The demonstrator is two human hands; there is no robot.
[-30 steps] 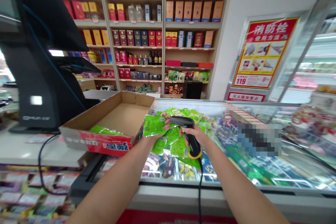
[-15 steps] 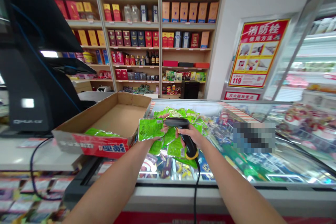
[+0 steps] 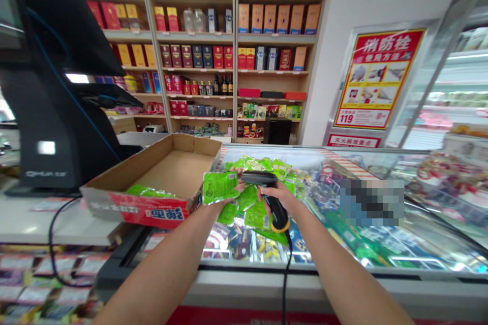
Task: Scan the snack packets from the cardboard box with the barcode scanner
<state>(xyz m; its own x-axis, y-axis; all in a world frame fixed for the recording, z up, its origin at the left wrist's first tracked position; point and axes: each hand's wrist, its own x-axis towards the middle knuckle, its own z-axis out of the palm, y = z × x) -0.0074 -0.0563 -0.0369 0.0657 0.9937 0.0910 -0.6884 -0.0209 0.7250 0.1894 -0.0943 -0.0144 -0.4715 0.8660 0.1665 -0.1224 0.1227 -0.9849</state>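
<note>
My left hand (image 3: 233, 189) holds up a green snack packet (image 3: 219, 186) by its right edge, its label side toward me. My right hand (image 3: 281, 195) grips a black barcode scanner (image 3: 267, 190) with a yellow base ring; the scanner's head sits just right of the packet, close to it. A cable (image 3: 285, 279) hangs down from the scanner. Beneath both hands a pile of green packets (image 3: 259, 167) lies on the glass lid of a chest freezer (image 3: 381, 244).
An open cardboard box (image 3: 160, 177) with a few green packets inside rests at the left, partly on the counter. A black checkout terminal (image 3: 49, 91) stands at far left. Shelves of boxed goods (image 3: 236, 56) fill the back wall. A red fire-hydrant poster (image 3: 377, 78) hangs at right.
The packet in my left hand has turned more upright toward me beside the scanner head. Both hands stay in much the same place; the view shifted slightly.
</note>
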